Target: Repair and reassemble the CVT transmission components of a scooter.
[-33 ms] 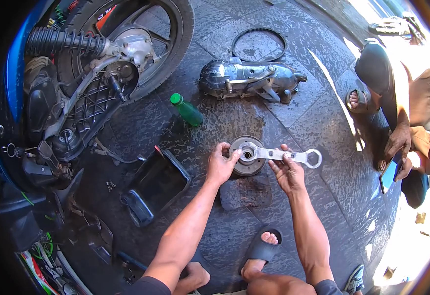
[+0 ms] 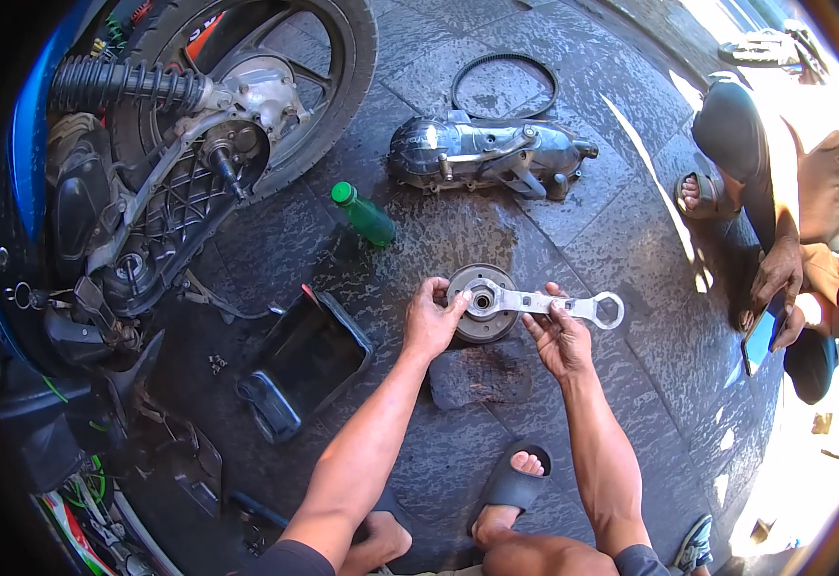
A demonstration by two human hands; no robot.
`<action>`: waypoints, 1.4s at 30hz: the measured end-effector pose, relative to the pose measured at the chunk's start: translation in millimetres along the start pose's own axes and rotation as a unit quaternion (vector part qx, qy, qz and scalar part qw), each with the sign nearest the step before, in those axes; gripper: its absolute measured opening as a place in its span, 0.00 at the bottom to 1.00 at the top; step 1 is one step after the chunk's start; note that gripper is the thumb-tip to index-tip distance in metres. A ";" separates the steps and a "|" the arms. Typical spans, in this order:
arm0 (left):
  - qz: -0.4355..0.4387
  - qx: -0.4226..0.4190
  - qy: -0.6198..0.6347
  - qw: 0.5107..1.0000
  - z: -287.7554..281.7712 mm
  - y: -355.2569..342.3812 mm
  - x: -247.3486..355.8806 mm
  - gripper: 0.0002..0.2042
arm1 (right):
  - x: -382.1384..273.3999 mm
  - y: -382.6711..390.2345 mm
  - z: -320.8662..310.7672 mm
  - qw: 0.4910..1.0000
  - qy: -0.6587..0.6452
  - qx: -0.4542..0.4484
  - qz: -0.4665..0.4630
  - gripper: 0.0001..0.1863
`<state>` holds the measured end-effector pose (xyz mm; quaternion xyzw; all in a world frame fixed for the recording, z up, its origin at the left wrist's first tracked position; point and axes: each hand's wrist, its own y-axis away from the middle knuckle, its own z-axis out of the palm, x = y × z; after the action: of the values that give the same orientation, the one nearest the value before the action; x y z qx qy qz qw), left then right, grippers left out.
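My left hand [image 2: 429,317] holds the round metal part [image 2: 486,329] by its edge, thumb at the ring end of the silver wrench [image 2: 514,300], which lies over the part's centre. My right hand [image 2: 563,341] pinches the wrench's middle. I expect both stiff, the round part heavier, so its edge suits gripping.

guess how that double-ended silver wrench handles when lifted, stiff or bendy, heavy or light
The wrench looks like flat metal ending in rings, so it should stay stiff. Being metal, it may feel fairly heavy for its slim shape. With its flat body, it seems unlikely to roll.
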<state>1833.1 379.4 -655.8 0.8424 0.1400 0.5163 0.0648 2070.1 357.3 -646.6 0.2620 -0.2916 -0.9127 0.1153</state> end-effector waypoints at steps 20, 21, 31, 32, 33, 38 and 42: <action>-0.113 -0.131 0.045 0.984 -16.4 -22.8 4.9 0.30 | 3.0 -1.6 -20.7 0.988 0.136 0.072 -0.006 0.14; -0.113 -0.134 0.026 0.984 -17.2 -24.0 5.1 0.31 | 3.7 -2.4 -19.7 0.990 0.134 0.051 -0.004 0.14; -0.076 -0.245 -0.058 0.965 -22.4 -45.1 21.8 0.35 | -20.5 -52.4 15.2 0.971 0.234 0.014 -0.048 0.09; -0.094 -0.258 -0.059 0.960 -22.9 -49.8 26.4 0.37 | -21.3 -57.1 19.7 0.959 0.279 0.034 -0.043 0.11; -0.090 -0.257 -0.060 0.960 -23.8 -54.3 30.5 0.37 | -19.3 -58.5 22.9 0.959 0.280 0.026 -0.046 0.11; -0.075 -0.300 -0.113 0.944 -26.4 -65.4 35.6 0.37 | 15.7 -40.0 36.8 0.806 0.579 0.078 -0.092 0.25; -0.101 -0.297 -0.067 0.947 -22.9 -62.7 26.3 0.31 | 16.7 -4.7 50.1 0.716 0.678 0.073 -0.152 0.29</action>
<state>1813.4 446.2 -638.8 0.7988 0.0601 0.4678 0.3734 2028.5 378.6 -621.6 0.8586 -0.1575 -0.4721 0.1228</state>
